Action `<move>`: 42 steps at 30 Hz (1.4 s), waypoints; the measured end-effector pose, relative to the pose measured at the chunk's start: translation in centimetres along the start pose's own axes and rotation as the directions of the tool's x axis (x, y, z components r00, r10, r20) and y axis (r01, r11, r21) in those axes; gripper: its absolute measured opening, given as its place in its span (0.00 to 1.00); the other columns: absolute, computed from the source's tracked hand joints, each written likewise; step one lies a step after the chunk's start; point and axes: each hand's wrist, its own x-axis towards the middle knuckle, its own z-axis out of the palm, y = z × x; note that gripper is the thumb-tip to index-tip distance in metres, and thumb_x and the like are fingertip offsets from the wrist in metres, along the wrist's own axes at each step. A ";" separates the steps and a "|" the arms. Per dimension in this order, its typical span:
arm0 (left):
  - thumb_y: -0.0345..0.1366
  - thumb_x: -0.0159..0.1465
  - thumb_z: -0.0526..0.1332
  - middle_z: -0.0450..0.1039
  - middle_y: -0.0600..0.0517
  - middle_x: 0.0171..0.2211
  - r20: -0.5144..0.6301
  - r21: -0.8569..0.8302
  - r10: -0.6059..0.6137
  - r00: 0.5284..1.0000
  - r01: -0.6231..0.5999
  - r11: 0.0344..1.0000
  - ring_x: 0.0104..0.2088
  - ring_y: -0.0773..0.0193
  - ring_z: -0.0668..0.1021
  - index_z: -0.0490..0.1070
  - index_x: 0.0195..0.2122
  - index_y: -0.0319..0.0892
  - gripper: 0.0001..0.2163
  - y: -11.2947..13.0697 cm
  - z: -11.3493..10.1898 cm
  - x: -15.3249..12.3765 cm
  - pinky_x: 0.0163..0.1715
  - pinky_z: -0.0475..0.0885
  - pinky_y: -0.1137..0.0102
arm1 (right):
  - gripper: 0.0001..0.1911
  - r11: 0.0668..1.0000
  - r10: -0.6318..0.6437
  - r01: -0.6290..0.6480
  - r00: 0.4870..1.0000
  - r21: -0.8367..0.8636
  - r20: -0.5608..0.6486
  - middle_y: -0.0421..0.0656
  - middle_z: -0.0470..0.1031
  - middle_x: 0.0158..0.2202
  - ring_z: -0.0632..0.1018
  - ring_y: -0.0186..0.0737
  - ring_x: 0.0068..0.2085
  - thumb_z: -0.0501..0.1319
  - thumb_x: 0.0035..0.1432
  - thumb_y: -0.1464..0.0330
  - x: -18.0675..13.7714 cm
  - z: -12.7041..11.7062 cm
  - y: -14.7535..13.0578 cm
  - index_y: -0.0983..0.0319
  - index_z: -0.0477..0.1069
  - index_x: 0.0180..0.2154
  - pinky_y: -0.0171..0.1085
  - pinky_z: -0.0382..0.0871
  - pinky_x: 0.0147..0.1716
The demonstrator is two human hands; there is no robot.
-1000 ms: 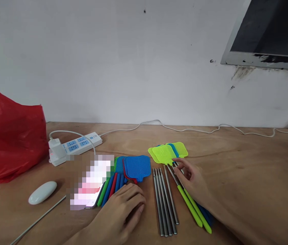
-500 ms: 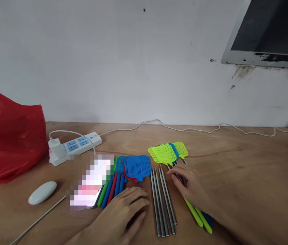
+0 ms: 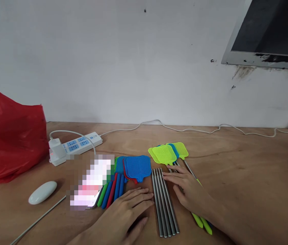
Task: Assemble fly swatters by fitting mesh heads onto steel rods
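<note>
Several slim metal rods [image 3: 166, 217] lie side by side on the table between my hands, their ends nearly level. My left hand [image 3: 127, 211] rests at their left side, fingers apart, with fingertips at the nearest rod. At the right, my right hand [image 3: 188, 187] has its fingers stretched out, fingertips at the upper end of the rods. Neither hand grips anything. Under and behind my right hand lie yellow-green fly swatters [image 3: 164, 154], their shafts partly hidden. Beyond my left hand, blue fly swatters [image 3: 137, 166] overlap red and green ones, with handles partly covered.
A phone [image 3: 92, 183] with a blurred screen lies beside the swatter handles. Further left are a white mouse [image 3: 42, 193], a white power strip [image 3: 82, 143] with a plugged-in charger [image 3: 57, 149], and a red plastic bag [image 3: 11, 143]. A white cable [image 3: 184, 130] runs along the wall.
The rods have gone from uneven and slightly spread to a tight, nearly level row. My right hand has shifted toward them; my left hand has moved slightly right, up against them.
</note>
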 end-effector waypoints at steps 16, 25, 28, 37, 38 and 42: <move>0.25 0.66 0.57 0.71 0.48 0.61 0.038 -0.009 -0.009 0.999 0.010 1.000 0.61 0.55 0.72 0.67 0.61 0.48 0.22 -0.1 -0.2 0.1 0.61 0.69 0.57 | 0.03 0.854 0.358 -0.376 0.926 -0.360 -0.119 0.38 0.72 0.23 0.74 0.42 0.24 0.60 0.57 0.66 0.6 -1.5 1.0 0.58 0.66 0.32 0.36 0.48 0.23; 0.24 0.66 0.56 0.73 0.48 0.59 0.003 -0.043 0.011 1.000 -0.010 0.999 0.60 0.56 0.73 0.68 0.59 0.48 0.22 0.0 -0.2 0.0 0.60 0.71 0.58 | 0.07 0.829 0.457 -0.464 0.884 -0.311 -0.100 0.41 0.72 0.20 0.73 0.42 0.25 0.62 0.50 0.68 0.8 -1.2 1.0 0.58 0.65 0.23 0.36 0.47 0.24; 0.23 0.65 0.56 0.74 0.48 0.58 -0.017 -0.054 0.023 1.000 -0.023 0.998 0.59 0.55 0.74 0.69 0.58 0.48 0.22 -0.1 -0.2 0.0 0.59 0.71 0.57 | 0.09 0.858 0.451 -0.468 0.884 -0.211 -0.127 0.38 0.69 0.18 0.70 0.39 0.22 0.61 0.48 0.69 1.1 -1.4 0.9 0.57 0.61 0.22 0.36 0.49 0.24; 0.24 0.66 0.55 0.75 0.47 0.55 -0.005 -0.042 0.014 1.000 -0.014 0.999 0.58 0.56 0.74 0.71 0.53 0.46 0.17 0.0 -0.2 0.2 0.58 0.71 0.60 | 0.06 0.617 0.523 -0.470 0.844 0.631 0.118 0.26 0.54 0.12 0.59 0.33 0.13 0.51 0.62 0.61 1.2 -1.9 0.0 0.56 0.61 0.37 0.31 0.48 0.15; 0.24 0.67 0.55 0.76 0.47 0.54 -0.004 -0.055 0.022 1.000 -0.022 0.998 0.57 0.56 0.75 0.72 0.52 0.46 0.16 0.1 -0.3 0.2 0.57 0.71 0.60 | 0.10 0.598 0.514 -0.459 0.849 0.657 0.124 0.26 0.54 0.12 0.57 0.32 0.13 0.50 0.64 0.58 1.2 -2.0 -0.2 0.56 0.63 0.39 0.31 0.46 0.15; 0.25 0.68 0.52 0.78 0.47 0.46 -0.096 -0.094 0.036 0.995 -0.045 0.995 0.49 0.56 0.78 0.73 0.47 0.45 0.14 0.0 -0.5 0.1 0.52 0.73 0.61 | 0.18 0.516 0.489 -0.471 0.848 0.716 0.205 0.28 0.54 0.10 0.53 0.30 0.12 0.52 0.65 0.52 1.5 -2.7 -0.9 0.59 0.69 0.37 0.33 0.41 0.15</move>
